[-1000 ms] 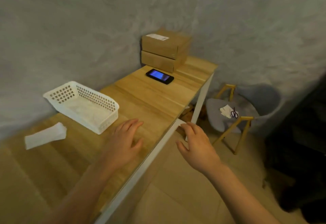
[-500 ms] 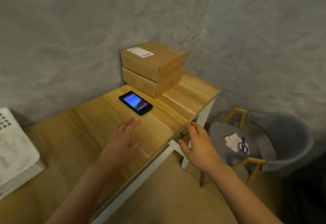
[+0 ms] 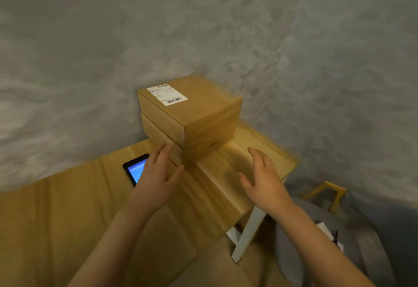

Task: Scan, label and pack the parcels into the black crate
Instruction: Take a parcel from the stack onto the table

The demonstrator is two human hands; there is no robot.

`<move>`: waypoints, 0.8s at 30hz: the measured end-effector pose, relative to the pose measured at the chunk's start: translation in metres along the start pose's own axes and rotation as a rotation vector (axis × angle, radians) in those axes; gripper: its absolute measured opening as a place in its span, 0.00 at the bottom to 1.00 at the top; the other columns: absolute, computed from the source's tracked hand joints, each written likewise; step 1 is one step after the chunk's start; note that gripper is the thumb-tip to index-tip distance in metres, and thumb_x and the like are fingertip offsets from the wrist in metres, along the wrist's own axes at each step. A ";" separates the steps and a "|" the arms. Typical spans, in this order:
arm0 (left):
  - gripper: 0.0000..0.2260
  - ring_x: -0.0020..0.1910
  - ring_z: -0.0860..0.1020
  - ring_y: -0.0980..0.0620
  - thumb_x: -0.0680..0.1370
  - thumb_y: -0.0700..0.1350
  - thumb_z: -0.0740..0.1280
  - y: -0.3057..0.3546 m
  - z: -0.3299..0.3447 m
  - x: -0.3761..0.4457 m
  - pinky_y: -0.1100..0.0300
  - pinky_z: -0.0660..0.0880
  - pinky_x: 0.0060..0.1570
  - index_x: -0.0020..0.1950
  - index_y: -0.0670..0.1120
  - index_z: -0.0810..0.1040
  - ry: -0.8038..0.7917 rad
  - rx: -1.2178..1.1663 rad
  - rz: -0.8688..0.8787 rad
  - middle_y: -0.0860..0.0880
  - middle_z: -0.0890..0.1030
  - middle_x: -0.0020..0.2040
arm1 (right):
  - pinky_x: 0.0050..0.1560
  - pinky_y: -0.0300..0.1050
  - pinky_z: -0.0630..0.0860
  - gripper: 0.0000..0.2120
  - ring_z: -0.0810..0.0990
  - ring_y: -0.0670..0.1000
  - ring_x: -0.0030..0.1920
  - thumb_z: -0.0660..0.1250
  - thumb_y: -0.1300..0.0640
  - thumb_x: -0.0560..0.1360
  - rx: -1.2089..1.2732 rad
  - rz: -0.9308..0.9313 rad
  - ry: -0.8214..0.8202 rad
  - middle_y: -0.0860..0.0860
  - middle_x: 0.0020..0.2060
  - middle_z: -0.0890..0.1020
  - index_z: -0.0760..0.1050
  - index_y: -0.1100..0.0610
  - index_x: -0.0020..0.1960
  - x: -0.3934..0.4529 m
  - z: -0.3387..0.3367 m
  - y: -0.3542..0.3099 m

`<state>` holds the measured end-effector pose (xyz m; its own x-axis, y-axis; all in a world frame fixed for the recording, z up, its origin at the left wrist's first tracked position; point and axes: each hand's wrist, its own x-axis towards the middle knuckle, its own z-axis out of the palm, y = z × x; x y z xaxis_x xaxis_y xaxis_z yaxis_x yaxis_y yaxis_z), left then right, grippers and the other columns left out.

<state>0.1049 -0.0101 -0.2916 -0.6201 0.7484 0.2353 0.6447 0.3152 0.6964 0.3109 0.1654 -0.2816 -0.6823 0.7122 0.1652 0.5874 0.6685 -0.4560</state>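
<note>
Grey walls meet behind the table [image 3: 95, 198], where two parcels [image 3: 192, 117] sit stacked at 12 o'clock. Both hands, left [image 3: 156, 180] and right [image 3: 263, 180], are released, grasping nothing. Nothing looks packed yet. No crate is visible; the left hand partly covers the phone [image 3: 135, 169].

The phone [image 3: 135, 169] lies partly hidden under the left hand [image 3: 156, 180], only its left end and a slice of lit screen showing. The print on the shipping label [image 3: 167, 94] of the top box [image 3: 192, 110] is too small to read. The grey chair [image 3: 352, 237] is cut off by the right and bottom edges, and the small items on its seat are unclear. Motion blur smears the whole scene.
</note>
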 end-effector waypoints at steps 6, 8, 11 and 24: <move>0.32 0.77 0.57 0.55 0.79 0.54 0.64 0.013 0.020 0.039 0.61 0.59 0.70 0.79 0.57 0.53 0.098 -0.079 -0.043 0.57 0.52 0.80 | 0.70 0.52 0.66 0.37 0.65 0.56 0.73 0.63 0.44 0.78 0.070 -0.025 -0.027 0.52 0.77 0.56 0.47 0.50 0.79 0.095 -0.010 0.024; 0.35 0.77 0.57 0.56 0.78 0.55 0.66 0.016 0.028 0.044 0.58 0.61 0.71 0.79 0.59 0.49 0.144 -0.100 -0.073 0.57 0.53 0.80 | 0.69 0.50 0.65 0.38 0.65 0.56 0.73 0.64 0.44 0.78 0.155 -0.022 -0.009 0.53 0.77 0.58 0.48 0.52 0.79 0.133 -0.010 0.028; 0.38 0.77 0.58 0.55 0.76 0.56 0.67 0.023 0.034 0.053 0.49 0.67 0.71 0.78 0.63 0.46 0.227 -0.109 -0.083 0.57 0.55 0.79 | 0.72 0.53 0.65 0.41 0.62 0.53 0.75 0.65 0.41 0.76 0.303 -0.057 -0.027 0.51 0.78 0.58 0.47 0.50 0.79 0.186 -0.010 0.034; 0.35 0.67 0.71 0.55 0.71 0.59 0.69 0.053 0.053 0.073 0.56 0.78 0.60 0.71 0.69 0.52 0.411 -0.142 -0.191 0.56 0.62 0.75 | 0.65 0.51 0.74 0.34 0.70 0.49 0.69 0.69 0.44 0.75 0.368 -0.420 0.000 0.48 0.71 0.68 0.59 0.46 0.76 0.224 -0.008 0.056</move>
<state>0.1172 0.0921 -0.2734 -0.8658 0.3824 0.3227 0.4520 0.3207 0.8324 0.1948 0.3640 -0.2629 -0.8250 0.4009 0.3983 0.0744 0.7758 -0.6266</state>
